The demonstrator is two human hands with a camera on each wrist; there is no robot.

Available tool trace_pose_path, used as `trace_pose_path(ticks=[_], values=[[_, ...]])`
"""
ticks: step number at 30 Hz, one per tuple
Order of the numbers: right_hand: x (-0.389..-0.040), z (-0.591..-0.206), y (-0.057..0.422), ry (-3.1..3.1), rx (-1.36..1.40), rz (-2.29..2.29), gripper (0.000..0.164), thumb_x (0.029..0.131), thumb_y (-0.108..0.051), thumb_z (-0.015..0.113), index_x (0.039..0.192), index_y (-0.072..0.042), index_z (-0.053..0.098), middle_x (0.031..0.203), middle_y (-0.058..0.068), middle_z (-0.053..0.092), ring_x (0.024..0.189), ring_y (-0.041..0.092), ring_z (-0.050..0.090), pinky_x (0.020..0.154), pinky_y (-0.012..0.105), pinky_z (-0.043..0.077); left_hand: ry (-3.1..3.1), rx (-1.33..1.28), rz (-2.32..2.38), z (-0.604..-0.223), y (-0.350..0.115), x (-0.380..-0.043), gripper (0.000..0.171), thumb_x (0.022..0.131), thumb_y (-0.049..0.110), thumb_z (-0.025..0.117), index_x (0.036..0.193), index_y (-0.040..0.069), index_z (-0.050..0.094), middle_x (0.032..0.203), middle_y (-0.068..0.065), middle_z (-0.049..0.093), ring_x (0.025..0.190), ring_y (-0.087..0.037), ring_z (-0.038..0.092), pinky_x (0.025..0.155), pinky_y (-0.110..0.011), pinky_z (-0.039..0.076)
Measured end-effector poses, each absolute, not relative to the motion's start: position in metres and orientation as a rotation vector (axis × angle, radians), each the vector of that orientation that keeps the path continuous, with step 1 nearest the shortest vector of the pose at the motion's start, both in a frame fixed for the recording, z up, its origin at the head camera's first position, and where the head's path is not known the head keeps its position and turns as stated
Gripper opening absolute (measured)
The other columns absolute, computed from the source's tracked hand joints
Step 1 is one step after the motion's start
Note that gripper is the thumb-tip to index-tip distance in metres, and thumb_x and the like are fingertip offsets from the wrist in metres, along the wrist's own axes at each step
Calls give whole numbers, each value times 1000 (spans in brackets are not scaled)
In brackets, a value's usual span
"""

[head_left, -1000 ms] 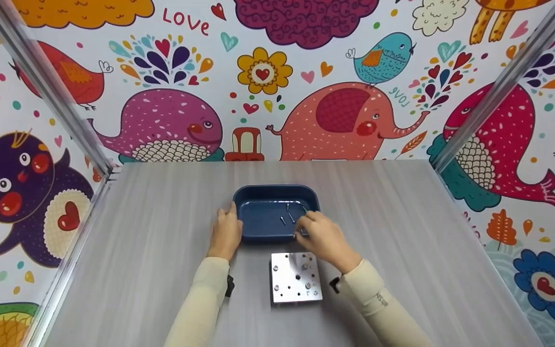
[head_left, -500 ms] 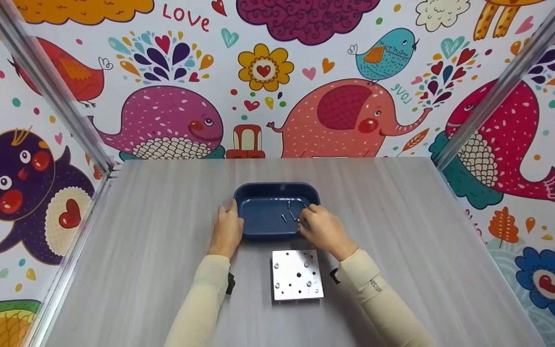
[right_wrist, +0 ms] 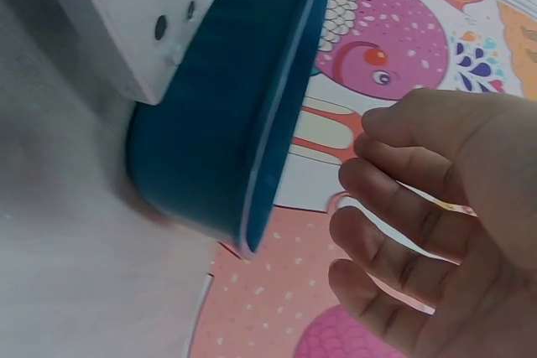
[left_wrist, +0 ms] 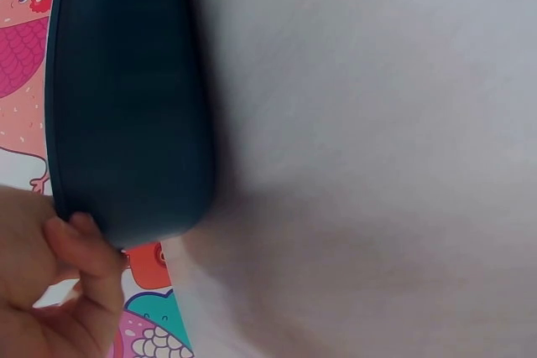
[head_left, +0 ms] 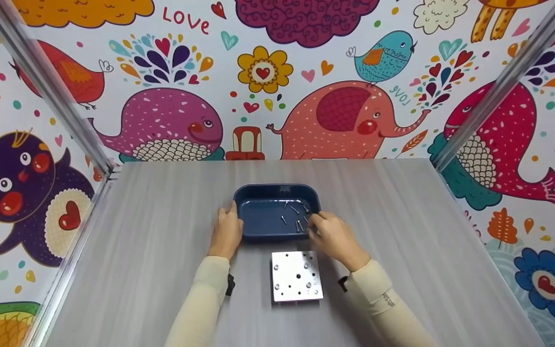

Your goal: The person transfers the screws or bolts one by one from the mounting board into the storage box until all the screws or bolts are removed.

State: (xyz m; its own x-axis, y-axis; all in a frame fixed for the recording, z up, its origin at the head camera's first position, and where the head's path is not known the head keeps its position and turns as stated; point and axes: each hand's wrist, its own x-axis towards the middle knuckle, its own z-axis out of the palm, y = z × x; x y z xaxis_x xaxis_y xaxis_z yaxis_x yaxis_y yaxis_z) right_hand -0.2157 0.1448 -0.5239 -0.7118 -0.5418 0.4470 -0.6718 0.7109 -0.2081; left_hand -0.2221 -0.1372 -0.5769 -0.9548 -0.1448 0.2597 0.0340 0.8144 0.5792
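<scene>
A dark blue tray [head_left: 263, 237] stands on the table with several small metal screws [head_left: 299, 225] in its right half. My left hand [head_left: 226, 232] holds the tray's left end, fingertips at its rim; in the left wrist view its thumb and fingers [left_wrist: 84, 245] pinch the rim's corner. Over the tray's right edge is my right hand [head_left: 333, 236]. Seen in the right wrist view, its fingers [right_wrist: 377, 249] are loosely bent, and nothing shows between them. In front of the tray lies a square metal plate [head_left: 289, 286] with holes and several screw heads.
The wood-grain table [head_left: 162, 231] reaches to printed walls [head_left: 268, 29] at the back and sides. Metal posts [head_left: 60, 96] stand at the corners. In the right wrist view the plate's edge [right_wrist: 126, 48] hides part of the tray's side.
My right hand has drawn back from the screws toward the tray's right edge, and its fingers have loosened. The screws now lie differently, with more of them showing. The left hand stays put.
</scene>
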Motion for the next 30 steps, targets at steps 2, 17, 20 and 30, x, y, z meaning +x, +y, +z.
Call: trace_pose_path(ticks=[2, 17, 20, 30], values=[[-208, -521, 148, -2530, 947, 507, 7, 81, -6, 73, 83, -8, 66, 80, 1, 60, 72, 20, 61, 60, 37, 53, -2720, 97, -887, -576, -138, -222, 52, 92, -2, 61, 141, -12, 48, 111, -32, 55, 89, -42, 62, 80, -48, 53], [-134, -529, 164, -2469, 1017, 457, 17, 75, -7, 80, 84, -12, 67, 77, -5, 58, 66, 13, 55, 58, 31, 49, -2731, 89, -841, -577, -138, -223, 50, 92, -1, 60, 140, -12, 49, 112, -32, 55, 84, -42, 63, 77, -48, 54], [-119, -540, 164, -2472, 1043, 450, 20, 71, -9, 83, 83, -14, 67, 78, -6, 58, 67, 13, 54, 58, 30, 48, -2729, 75, -834, -576, -138, -222, 50, 92, -2, 58, 140, -14, 48, 111, -33, 55, 82, -42, 63, 75, -48, 54], [-92, -572, 160, -2602, 1050, 500, 23, 71, -10, 85, 79, -15, 64, 84, -6, 56, 71, 12, 54, 58, 29, 47, -2745, 97, -868, -577, -137, -223, 51, 93, -1, 58, 142, -12, 47, 114, -34, 54, 89, -43, 63, 80, -48, 53]])
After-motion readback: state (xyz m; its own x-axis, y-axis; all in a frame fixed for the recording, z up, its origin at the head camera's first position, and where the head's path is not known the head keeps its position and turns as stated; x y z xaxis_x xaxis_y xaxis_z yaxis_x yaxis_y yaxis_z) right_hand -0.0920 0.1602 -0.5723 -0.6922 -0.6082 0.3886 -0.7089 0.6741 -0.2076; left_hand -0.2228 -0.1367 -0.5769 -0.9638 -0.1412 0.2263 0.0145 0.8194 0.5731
